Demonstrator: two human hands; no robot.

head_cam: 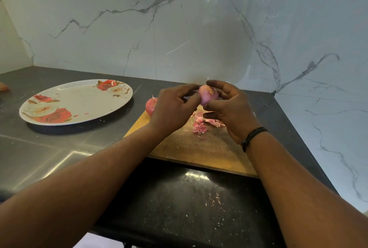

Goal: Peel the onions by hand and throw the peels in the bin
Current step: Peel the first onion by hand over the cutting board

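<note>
I hold the onion [208, 96] above the cutting board [191, 148], my right hand [229, 108] curled around it while my left hand [175, 106] pinches its skin; peels [201, 125] lie on the board, a 2nd onion [150, 106] beside my left hand

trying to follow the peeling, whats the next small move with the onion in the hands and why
Probably pull the loosened skin off with the left hand while the right hand grips the onion: papery skin still shows at its top, and peels already lie on the cutting board.
</note>
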